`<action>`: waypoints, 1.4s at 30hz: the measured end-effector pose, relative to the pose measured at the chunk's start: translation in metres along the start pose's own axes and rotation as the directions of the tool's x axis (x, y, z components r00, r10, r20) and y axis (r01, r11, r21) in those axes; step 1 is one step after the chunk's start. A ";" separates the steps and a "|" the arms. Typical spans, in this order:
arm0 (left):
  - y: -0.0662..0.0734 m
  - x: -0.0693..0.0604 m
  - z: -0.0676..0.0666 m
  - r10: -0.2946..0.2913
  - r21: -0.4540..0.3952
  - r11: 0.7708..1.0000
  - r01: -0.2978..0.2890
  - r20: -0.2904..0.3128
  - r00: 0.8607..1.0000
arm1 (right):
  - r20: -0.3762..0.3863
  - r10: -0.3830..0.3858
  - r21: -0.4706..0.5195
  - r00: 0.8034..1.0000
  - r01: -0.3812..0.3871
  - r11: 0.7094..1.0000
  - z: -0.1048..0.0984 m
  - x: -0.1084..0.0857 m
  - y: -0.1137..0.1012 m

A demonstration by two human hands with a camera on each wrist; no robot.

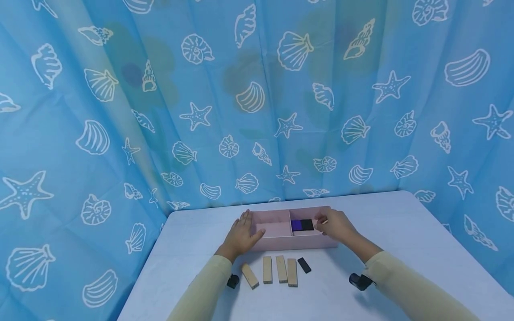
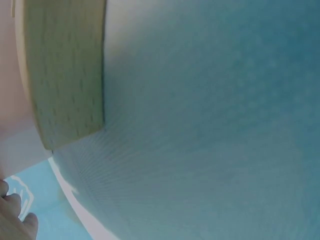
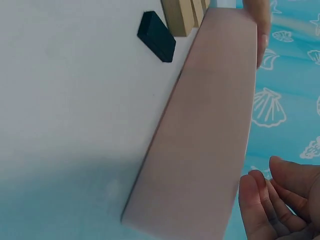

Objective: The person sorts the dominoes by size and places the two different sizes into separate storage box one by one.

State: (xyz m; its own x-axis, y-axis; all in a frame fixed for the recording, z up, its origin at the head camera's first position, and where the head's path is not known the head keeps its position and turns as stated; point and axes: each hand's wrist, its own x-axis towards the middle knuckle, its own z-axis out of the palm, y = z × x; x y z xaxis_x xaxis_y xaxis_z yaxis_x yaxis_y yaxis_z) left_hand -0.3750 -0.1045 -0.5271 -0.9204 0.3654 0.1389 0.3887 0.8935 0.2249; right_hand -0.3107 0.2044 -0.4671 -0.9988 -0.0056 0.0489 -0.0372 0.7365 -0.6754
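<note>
A pink divided box [image 1: 297, 243] stands on the table with a purple block [image 1: 296, 225] and a black block [image 1: 307, 224] side by side in its right compartment. My left hand [image 1: 239, 236] rests on the box's left end, fingers extended and thumb over the front wall. Over the right end is my right hand [image 1: 334, 224], its fingers loosely bent. In the right wrist view, nothing shows between that hand's thumb and fingers [image 3: 253, 200]; the box wall hides what lies below. The left wrist view shows a wooden block [image 2: 65, 75] up close.
Several plain wooden blocks [image 1: 267, 269] lie in a loose row in front of the box, with a loose black block [image 1: 304, 265] at the row's right. A blue shell-patterned curtain [image 1: 257, 111] hangs behind the white table [image 1: 361, 205].
</note>
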 end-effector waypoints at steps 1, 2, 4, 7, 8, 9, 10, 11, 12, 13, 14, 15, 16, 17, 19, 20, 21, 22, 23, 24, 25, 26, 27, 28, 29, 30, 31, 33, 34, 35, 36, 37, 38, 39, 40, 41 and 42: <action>0.000 0.000 0.000 0.001 0.001 1.000 -0.001 0.000 1.000 | -0.001 0.002 0.010 1.000 -0.002 1.000 0.001 -0.002 0.001; 0.000 0.000 0.000 0.002 -0.002 1.000 -0.002 0.000 1.000 | -0.002 0.007 0.020 1.000 -0.007 1.000 0.002 -0.004 0.002; 0.000 -0.001 -0.001 0.001 -0.005 1.000 -0.001 0.007 1.000 | -0.005 0.007 0.031 1.000 -0.007 1.000 0.005 -0.007 0.005; 0.001 -0.001 -0.001 -0.002 -0.009 1.000 0.002 0.017 1.000 | -0.011 0.010 0.036 1.000 -0.009 0.999 0.008 -0.013 0.009; 0.001 -0.001 -0.001 -0.004 -0.012 1.000 0.004 0.022 1.000 | -0.013 0.011 0.040 1.000 -0.010 0.999 0.010 -0.014 0.010; 0.001 -0.001 -0.001 -0.005 -0.010 1.000 0.006 0.025 1.000 | -0.012 0.006 0.043 1.000 -0.006 0.999 0.011 -0.016 0.011; 0.002 -0.001 -0.002 -0.006 -0.012 1.000 0.006 0.023 1.000 | -0.013 0.005 0.049 1.000 -0.005 0.999 0.012 -0.017 0.011; 0.002 0.000 -0.002 -0.006 -0.008 1.000 0.006 0.023 1.000 | -0.013 0.003 0.055 1.000 -0.002 0.998 0.013 -0.018 0.011; 0.002 0.000 -0.002 -0.005 -0.006 1.000 0.006 0.021 1.000 | -0.013 -0.001 0.060 1.000 0.002 0.998 0.015 -0.020 0.012; 0.002 0.000 -0.002 -0.005 0.002 1.000 0.005 0.020 1.000 | -0.011 -0.005 0.064 1.000 0.005 0.998 0.016 -0.021 0.012; 0.002 0.000 -0.003 -0.004 0.008 1.000 0.004 0.019 1.000 | -0.009 -0.010 0.065 1.000 0.011 0.998 0.017 -0.022 0.012; 0.002 0.000 -0.003 -0.002 0.013 1.000 0.002 0.018 1.000 | -0.006 -0.016 0.068 1.000 0.016 0.998 0.019 -0.023 0.013; 0.002 0.000 -0.003 -0.001 0.014 1.000 0.001 0.016 1.000 | -0.005 -0.020 0.067 1.000 0.020 0.998 0.021 -0.024 0.013; 0.002 0.000 -0.003 -0.001 0.015 1.000 0.001 0.016 1.000 | -0.005 -0.022 0.067 1.000 0.022 0.998 0.022 -0.025 0.013; 0.001 0.000 -0.003 0.000 0.009 1.000 -0.001 0.016 1.000 | -0.006 -0.027 0.072 1.000 0.028 0.997 0.026 -0.027 0.015; 0.001 0.000 -0.002 0.001 0.002 1.000 -0.001 0.017 1.000 | -0.007 -0.028 0.077 1.000 0.028 0.997 0.028 -0.028 0.015; 0.001 0.001 -0.002 -0.001 -0.002 1.000 0.001 0.019 1.000 | -0.005 -0.027 0.081 1.000 0.027 0.996 0.030 -0.030 0.015; 0.001 0.000 -0.002 -0.003 -0.008 1.000 0.003 0.020 1.000 | 0.000 -0.025 0.086 1.000 0.024 0.996 0.032 -0.031 0.015; 0.001 0.000 -0.002 -0.003 -0.010 1.000 0.003 0.021 1.000 | 0.009 -0.022 0.092 1.000 0.021 0.996 0.033 -0.033 0.014; 0.001 0.000 -0.002 -0.004 -0.010 1.000 0.004 0.024 1.000 | 0.022 -0.019 0.094 1.000 0.017 0.995 0.035 -0.035 0.014; 0.002 0.000 -0.002 -0.003 -0.010 1.000 0.004 0.025 1.000 | 0.036 -0.014 0.096 0.999 0.010 0.995 0.037 -0.036 0.014; 0.002 0.000 -0.002 -0.003 -0.010 1.000 0.004 0.027 1.000 | 0.051 -0.010 0.097 0.999 0.005 0.995 0.039 -0.037 0.013; 0.002 0.000 -0.002 -0.003 -0.013 1.000 0.004 0.025 1.000 | 0.066 -0.009 0.095 0.998 0.003 0.995 0.040 -0.038 0.012; 0.002 0.000 -0.003 -0.001 -0.015 1.000 0.002 0.024 1.000 | 0.078 -0.011 0.096 0.997 0.003 0.995 0.041 -0.039 0.012; 0.002 0.000 -0.003 -0.001 -0.016 1.000 0.001 0.023 1.000 | 0.085 -0.015 0.096 0.996 0.007 0.995 0.043 -0.040 0.012; 0.002 0.000 -0.003 -0.001 -0.017 1.000 0.002 0.022 1.000 | 0.089 -0.020 0.098 0.996 0.011 0.995 0.045 -0.040 0.013; 0.002 0.000 -0.003 -0.002 -0.019 1.000 0.002 0.022 1.000 | 0.091 -0.025 0.104 0.996 0.016 0.994 0.046 -0.041 0.013; 0.002 0.000 -0.002 -0.005 -0.018 1.000 0.005 0.023 1.000 | 0.092 -0.038 0.117 0.995 0.027 0.993 0.049 -0.041 0.014; 0.002 0.000 -0.002 -0.006 -0.014 1.000 0.006 0.025 1.000 | 0.094 -0.044 0.126 0.995 0.032 0.992 0.050 -0.041 0.015; 0.002 0.000 -0.002 -0.007 -0.012 1.000 0.007 0.026 1.000 | 0.099 -0.047 0.132 0.994 0.033 0.991 0.052 -0.041 0.015; 0.002 0.000 -0.002 -0.007 -0.009 1.000 0.007 0.026 1.000 | 0.108 -0.049 0.136 0.993 0.034 0.990 0.053 -0.041 0.016; 0.002 0.000 -0.001 -0.006 -0.009 1.000 0.007 0.025 1.000 | 0.117 -0.052 0.138 0.992 0.036 0.990 0.055 -0.041 0.016; 0.002 0.000 -0.001 -0.006 -0.008 1.000 0.006 0.023 1.000 | 0.128 -0.052 0.137 0.990 0.035 0.990 0.056 -0.041 0.016; 0.002 0.000 -0.001 -0.006 -0.007 1.000 0.007 0.022 1.000 | 0.141 -0.053 0.135 0.989 0.033 0.990 0.057 -0.041 0.015; 0.002 -0.001 -0.001 -0.006 -0.009 1.000 0.007 0.020 1.000 | 0.154 -0.054 0.129 0.987 0.034 0.991 0.059 -0.041 0.015; 0.001 -0.001 -0.001 -0.007 -0.013 1.000 0.007 0.017 1.000 | 0.168 -0.053 0.121 0.984 0.033 0.992 0.060 -0.040 0.014; 0.001 -0.001 -0.001 -0.007 -0.012 1.000 0.007 0.015 1.000 | 0.181 -0.052 0.115 0.982 0.032 0.993 0.061 -0.040 0.014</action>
State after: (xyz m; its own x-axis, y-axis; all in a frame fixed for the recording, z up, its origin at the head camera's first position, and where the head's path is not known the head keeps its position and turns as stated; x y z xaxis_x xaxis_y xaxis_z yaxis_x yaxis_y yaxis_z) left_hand -0.3740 -0.1038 -0.5262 -0.9237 0.3628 0.1228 0.3823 0.8930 0.2375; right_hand -0.2732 0.1735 -0.5231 -0.9847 -0.1668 -0.0499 -0.0723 0.6529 -0.7540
